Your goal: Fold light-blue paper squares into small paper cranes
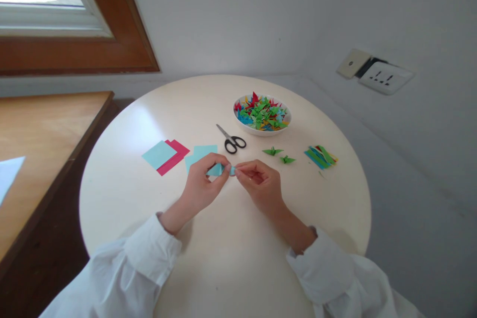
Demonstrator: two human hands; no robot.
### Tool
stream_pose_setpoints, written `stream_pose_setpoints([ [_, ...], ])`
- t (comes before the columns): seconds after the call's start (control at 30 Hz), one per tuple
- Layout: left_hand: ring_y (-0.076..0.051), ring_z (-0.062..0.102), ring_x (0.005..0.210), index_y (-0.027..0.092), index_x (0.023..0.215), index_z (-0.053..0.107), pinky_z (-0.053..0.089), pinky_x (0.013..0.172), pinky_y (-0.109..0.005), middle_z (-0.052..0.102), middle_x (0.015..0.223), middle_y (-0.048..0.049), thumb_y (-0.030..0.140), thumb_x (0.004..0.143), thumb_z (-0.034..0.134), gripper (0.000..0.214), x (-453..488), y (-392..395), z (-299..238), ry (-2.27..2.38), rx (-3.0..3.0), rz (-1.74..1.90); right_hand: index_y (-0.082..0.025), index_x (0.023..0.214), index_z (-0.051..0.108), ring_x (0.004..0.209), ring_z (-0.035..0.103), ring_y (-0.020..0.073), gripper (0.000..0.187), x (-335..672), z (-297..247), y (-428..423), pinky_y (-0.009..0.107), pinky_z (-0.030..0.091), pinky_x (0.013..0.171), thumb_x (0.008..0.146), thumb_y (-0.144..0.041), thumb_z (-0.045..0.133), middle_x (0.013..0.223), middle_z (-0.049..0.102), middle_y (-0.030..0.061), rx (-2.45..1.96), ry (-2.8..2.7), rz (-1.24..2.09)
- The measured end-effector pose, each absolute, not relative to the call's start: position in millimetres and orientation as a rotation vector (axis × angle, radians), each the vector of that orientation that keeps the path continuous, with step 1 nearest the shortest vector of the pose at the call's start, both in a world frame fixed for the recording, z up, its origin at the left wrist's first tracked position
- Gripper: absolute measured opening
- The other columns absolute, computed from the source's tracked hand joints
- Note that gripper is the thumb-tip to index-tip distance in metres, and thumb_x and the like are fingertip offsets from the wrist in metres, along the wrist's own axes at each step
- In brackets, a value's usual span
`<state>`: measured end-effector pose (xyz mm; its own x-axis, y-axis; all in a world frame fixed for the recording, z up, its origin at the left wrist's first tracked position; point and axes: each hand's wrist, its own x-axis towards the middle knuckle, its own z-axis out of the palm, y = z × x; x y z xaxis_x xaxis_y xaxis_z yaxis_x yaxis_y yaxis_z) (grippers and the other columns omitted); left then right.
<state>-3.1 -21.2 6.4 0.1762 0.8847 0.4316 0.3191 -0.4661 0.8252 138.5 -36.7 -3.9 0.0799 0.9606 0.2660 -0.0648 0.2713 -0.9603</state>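
Observation:
Between my fingertips, above the middle of the table, is a small folded piece of light blue paper (232,171). My left hand (204,179) pinches its left side with thumb and forefinger. From the right, my right hand (263,184) pinches the other side, its remaining fingers curled. The fingers hide much of the fold. Light blue paper sheets (204,151) lie just behind my left hand, partly covered by it. Beyond my hands rest black-handled scissors (231,142), blades pointing away to the left. Two green paper cranes (273,151) sit to the right of them.
A white bowl (263,132) full of colourful paper cranes stands at the back of the round table (223,258). Light blue and pink sheets (160,156) lie at left, coloured paper strips (320,157) at right. A wall socket (385,78) is on the right wall.

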Motion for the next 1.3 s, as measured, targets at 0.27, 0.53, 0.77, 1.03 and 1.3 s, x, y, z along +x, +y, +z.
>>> stream_pose_setpoints([
  [0.27, -0.014, 0.059, 0.07, 0.018, 0.076, 0.056, 0.048, 0.061, -0.024, 0.062, 0.075, -0.0026, 0.02, 0.078, 0.056, 0.003, -2.5, -21.1, 5.2, 1.116, 1.876, 1.309, -0.018, 0.065, 0.061, 0.069, 0.063, 0.0128, 0.005, 137.2, -5.2, -37.2, 0.027, 0.054, 0.069, 0.067, -0.018, 0.066, 0.069, 0.065, 0.0009, -0.958, -1.206, 0.97],
  [0.53, -0.012, 0.059, 0.068, 0.018, 0.075, 0.053, 0.047, 0.058, -0.022, 0.06, 0.073, -0.0008, 0.017, 0.077, 0.056, 0.004, 0.4, -22.8, 6.5, 1.121, 1.844, 1.301, -0.018, 0.063, 0.06, 0.068, 0.063, 0.0129, 0.006, 135.9, -2.0, -37.6, 0.027, 0.054, 0.069, 0.065, -0.016, 0.064, 0.067, 0.064, 0.0004, -0.987, -1.187, 0.979],
  [0.77, -0.012, 0.059, 0.067, 0.019, 0.074, 0.052, 0.048, 0.058, -0.022, 0.061, 0.073, -0.0005, 0.017, 0.076, 0.056, 0.005, 0.8, -23.1, 6.0, 1.137, 1.838, 1.295, -0.018, 0.062, 0.059, 0.067, 0.062, 0.0141, 0.006, 135.9, -1.8, -37.5, 0.029, 0.054, 0.068, 0.065, -0.019, 0.065, 0.066, 0.064, 0.0009, -1.013, -1.191, 0.972],
  [1.03, -0.012, 0.059, 0.066, 0.019, 0.074, 0.052, 0.048, 0.058, -0.022, 0.06, 0.071, 0.0001, 0.016, 0.074, 0.056, 0.005, 1.9, -24.1, 9.4, 1.15, 1.791, 1.277, -0.019, 0.062, 0.059, 0.065, 0.061, 0.0138, 0.007, 136.3, -3.3, -37.4, 0.029, 0.053, 0.065, 0.064, -0.02, 0.065, 0.064, 0.064, 0.0008, -1.033, -1.195, 0.979],
  [1.3, -0.011, 0.057, 0.064, 0.018, 0.074, 0.052, 0.046, 0.055, -0.021, 0.059, 0.069, -0.0001, 0.016, 0.075, 0.056, 0.004, 2.0, -23.4, 9.4, 1.158, 1.79, 1.299, -0.019, 0.066, 0.057, 0.06, 0.061, 0.0121, 0.012, 136.3, -0.5, -36.3, 0.026, 0.052, 0.061, 0.063, -0.023, 0.068, 0.062, 0.062, -0.0016, -1.049, -1.141, 1.049],
])
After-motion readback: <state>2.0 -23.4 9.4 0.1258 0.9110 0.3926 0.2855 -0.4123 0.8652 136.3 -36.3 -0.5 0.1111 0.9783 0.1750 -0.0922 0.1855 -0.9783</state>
